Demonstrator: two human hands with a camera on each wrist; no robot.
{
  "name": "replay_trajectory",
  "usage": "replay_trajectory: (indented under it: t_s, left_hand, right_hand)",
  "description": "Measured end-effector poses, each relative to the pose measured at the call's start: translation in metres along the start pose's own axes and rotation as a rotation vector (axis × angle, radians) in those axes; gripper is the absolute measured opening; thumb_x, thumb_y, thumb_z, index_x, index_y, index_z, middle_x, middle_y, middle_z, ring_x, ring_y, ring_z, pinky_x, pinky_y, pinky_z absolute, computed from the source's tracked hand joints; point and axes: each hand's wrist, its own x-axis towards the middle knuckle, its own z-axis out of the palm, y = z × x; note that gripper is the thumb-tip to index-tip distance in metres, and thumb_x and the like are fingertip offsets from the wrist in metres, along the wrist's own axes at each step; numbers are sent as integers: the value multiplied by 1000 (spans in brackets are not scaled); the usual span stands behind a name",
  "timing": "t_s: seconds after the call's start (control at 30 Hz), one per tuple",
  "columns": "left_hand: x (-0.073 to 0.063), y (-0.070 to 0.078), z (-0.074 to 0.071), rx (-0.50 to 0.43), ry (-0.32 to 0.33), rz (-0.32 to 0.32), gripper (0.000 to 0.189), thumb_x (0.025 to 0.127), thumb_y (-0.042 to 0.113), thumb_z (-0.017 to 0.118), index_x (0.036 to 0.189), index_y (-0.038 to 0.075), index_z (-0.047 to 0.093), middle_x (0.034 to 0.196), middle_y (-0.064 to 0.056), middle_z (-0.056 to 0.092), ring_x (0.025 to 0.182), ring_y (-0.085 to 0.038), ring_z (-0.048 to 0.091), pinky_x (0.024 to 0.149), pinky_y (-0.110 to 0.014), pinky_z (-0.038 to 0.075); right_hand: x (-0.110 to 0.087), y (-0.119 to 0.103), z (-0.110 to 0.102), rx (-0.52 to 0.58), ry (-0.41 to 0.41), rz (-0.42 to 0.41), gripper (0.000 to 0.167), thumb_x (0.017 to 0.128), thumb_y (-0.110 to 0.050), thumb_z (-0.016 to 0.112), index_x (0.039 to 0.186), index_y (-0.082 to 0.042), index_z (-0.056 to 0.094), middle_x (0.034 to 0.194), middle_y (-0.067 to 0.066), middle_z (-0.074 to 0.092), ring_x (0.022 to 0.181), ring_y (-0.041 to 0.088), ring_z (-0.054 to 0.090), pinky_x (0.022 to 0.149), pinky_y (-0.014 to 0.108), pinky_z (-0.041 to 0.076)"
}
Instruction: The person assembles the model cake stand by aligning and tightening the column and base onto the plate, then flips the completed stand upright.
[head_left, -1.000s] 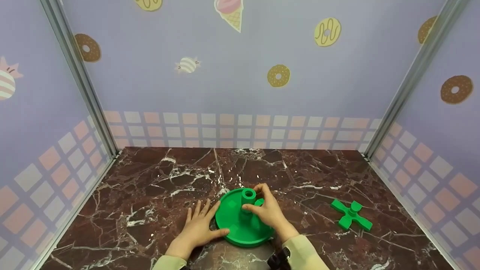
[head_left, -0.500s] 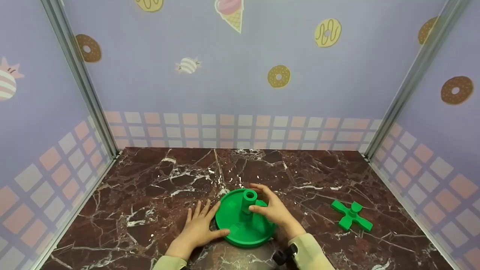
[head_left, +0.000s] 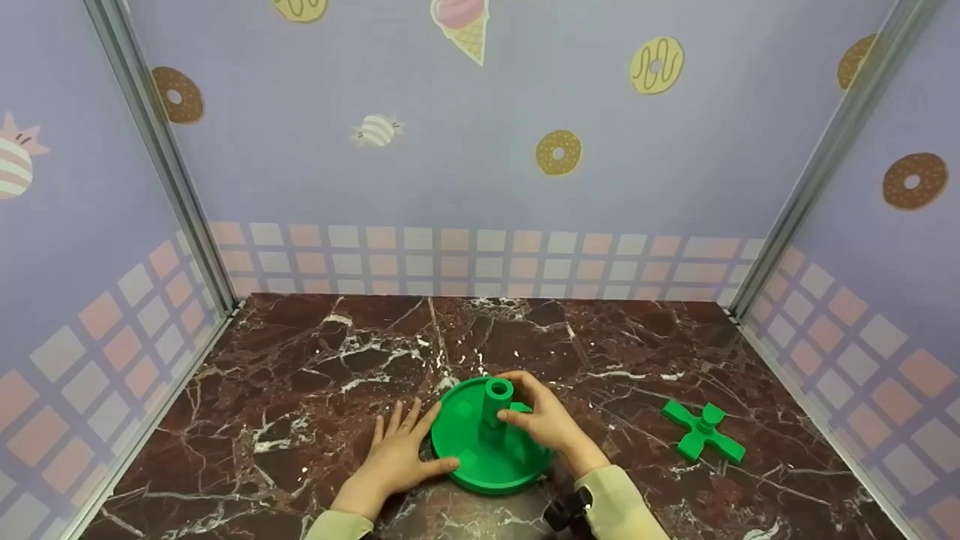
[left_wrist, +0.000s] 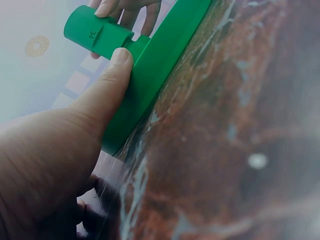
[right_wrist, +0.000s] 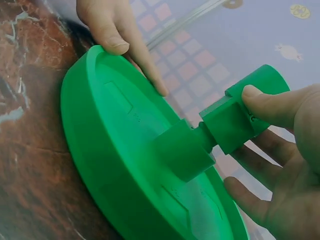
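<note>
A round green base with a raised rim lies flat on the marble-patterned table. My left hand spreads straight fingers beside it, with the thumb over the near-left rim. Between thumb and fingers my right hand pinches a hollow green tube, upright over the base's middle. In the right wrist view the tube's notched lower end meets the short hub of the base, with a narrow gap showing at the joint. The left wrist view shows the number 34 on the tube.
A green cross-shaped piece with a short central peg lies to the right on the table. Patterned panels stand at the back and both sides, joined by metal corner posts.
My right hand and wrist have shifted slightly right around the tube, and its thumb has moved along the tube. The left hand and the base stay in place.
</note>
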Motion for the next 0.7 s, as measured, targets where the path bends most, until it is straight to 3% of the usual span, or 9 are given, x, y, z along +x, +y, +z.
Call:
replay_trajectory:
  t_s: [0.1, 0.33, 0.5, 0.7]
  left_hand:
    - [0, 0, 0, -1, -4, -1, 104, 82, 72, 70, 164, 24, 30, 171, -22, 20, 159, -51, 4, 124, -74, -1]
    - [0, -1, 0, 7, -7, 2, 103, 83, 73, 69, 164, 24, 29, 171, -22, 20, 159, -51, 4, 124, -74, 0]
    - [1, -2, 1, 18, -6, 3, 103, 83, 73, 68, 164, 23, 30, 171, -22, 20, 159, -51, 5, 124, -74, 0]
    - [2, -2, 1, 12, -8, -5, 102, 83, 73, 69, 165, 25, 29, 171, -21, 19, 159, -50, 4, 125, -73, -1]
  right_hand:
    - [0, 1, 3, -40, 42, 0, 46, 93, -11, 76, 134, -4, 55, 129, 19, 66, 121, 37, 63, 106, 58, 50]
    - [0, 2, 11, -110, 141, 22, 47, 86, -19, 84, 121, -9, 54, 118, 10, 67, 112, 25, 64, 99, 45, 53]
    - [1, 3, 16, -129, 182, 43, 50, 83, -23, 87, 115, -12, 51, 115, 7, 62, 110, 26, 61, 96, 44, 53]
    - [1, 5, 15, -169, 168, 46, 56, 83, -26, 88, 122, -10, 52, 118, 12, 63, 109, 29, 62, 96, 45, 53]
